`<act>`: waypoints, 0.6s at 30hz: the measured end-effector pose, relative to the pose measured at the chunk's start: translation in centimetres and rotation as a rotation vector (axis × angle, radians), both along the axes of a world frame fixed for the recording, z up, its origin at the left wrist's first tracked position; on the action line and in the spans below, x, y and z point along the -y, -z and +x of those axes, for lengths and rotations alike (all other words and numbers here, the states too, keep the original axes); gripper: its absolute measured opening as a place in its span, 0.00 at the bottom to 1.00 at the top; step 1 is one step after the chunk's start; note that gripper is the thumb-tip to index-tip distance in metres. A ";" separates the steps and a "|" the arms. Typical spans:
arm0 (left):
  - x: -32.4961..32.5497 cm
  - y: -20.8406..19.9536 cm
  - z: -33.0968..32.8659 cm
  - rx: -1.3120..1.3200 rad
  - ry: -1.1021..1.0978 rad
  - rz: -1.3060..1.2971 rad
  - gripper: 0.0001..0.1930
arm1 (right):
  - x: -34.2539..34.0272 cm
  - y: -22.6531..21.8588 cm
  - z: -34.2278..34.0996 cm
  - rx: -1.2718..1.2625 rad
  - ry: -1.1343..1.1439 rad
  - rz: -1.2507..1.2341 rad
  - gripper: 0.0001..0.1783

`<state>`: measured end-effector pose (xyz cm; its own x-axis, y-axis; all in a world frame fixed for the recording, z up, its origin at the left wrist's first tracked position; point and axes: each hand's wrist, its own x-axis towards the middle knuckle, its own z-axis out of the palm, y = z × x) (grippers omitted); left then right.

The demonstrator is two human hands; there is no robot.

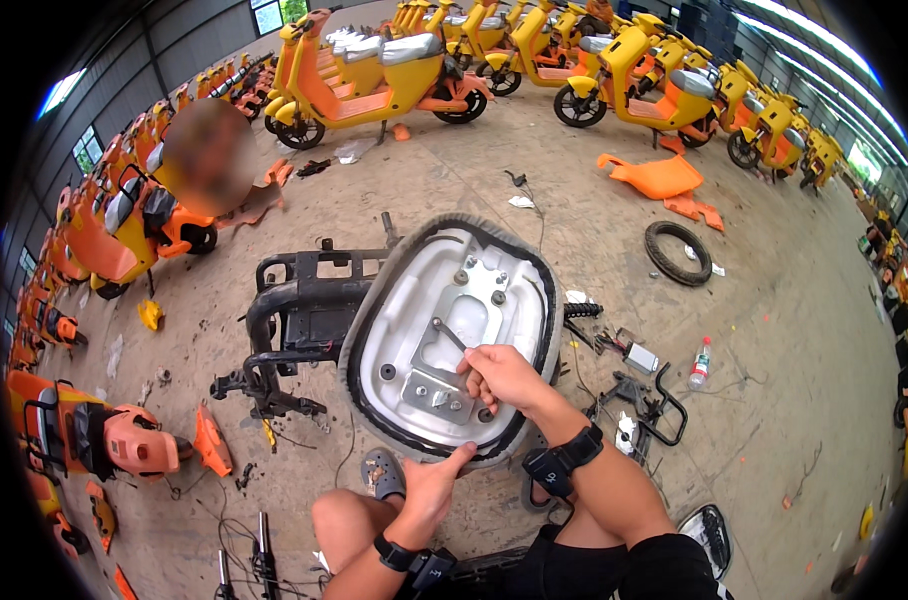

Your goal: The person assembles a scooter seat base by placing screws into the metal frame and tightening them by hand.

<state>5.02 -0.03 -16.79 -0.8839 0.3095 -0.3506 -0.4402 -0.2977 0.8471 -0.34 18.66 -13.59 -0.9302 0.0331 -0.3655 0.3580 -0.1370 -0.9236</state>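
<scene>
An upturned scooter seat [379,335] with a pale plastic underside rests across a black scooter frame [314,305]. A metal bracket [426,388] with bolts and nuts is fixed to the seat's underside. My right hand [506,378] is closed on a small wrench [452,336] above the bracket. The wrench's head points up and to the left. At the seat's near edge, my left hand [434,492] grips the rim, its thumb on top and its other fingers mostly hidden.
Rows of yellow scooters [374,85] stand at the back. To the right lie a tyre [677,253], an orange body panel [659,177], a plastic bottle [700,365] and a bent black tube [669,405]. Orange scooter parts [144,440] lie left; cables [209,545] trail near my legs.
</scene>
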 end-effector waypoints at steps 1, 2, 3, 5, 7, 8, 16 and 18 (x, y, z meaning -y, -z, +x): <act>0.0 0.0 0.1 -0.013 -0.017 0.013 0.20 | -0.1 0.0 -0.1 0.003 -0.016 0.013 0.19; 0.0 0.1 0.1 -0.020 -0.018 0.014 0.20 | -0.1 0.3 -0.3 -0.020 -0.018 0.039 0.19; 0.0 0.2 0.1 -0.029 -0.019 0.015 0.20 | 0.0 0.4 -0.3 -0.029 -0.012 0.041 0.19; 0.0 0.3 0.0 -0.037 -0.025 0.025 0.20 | 0.1 0.6 -0.5 -0.045 0.001 0.045 0.18; -0.1 0.0 0.1 -0.034 -0.035 0.043 0.20 | 0.1 1.0 -0.7 -0.057 0.012 -0.016 0.18; 0.0 -0.2 0.1 -0.016 -0.030 0.046 0.20 | 0.2 1.1 -0.8 -0.063 0.017 -0.046 0.18; 0.1 -0.4 0.1 0.041 0.003 0.069 0.20 | -0.1 0.0 -1.0 -0.029 0.045 -0.156 0.17; 0.1 -0.6 0.1 0.061 -0.001 0.050 0.20 | -0.2 0.2 -1.2 -0.035 0.027 -0.175 0.17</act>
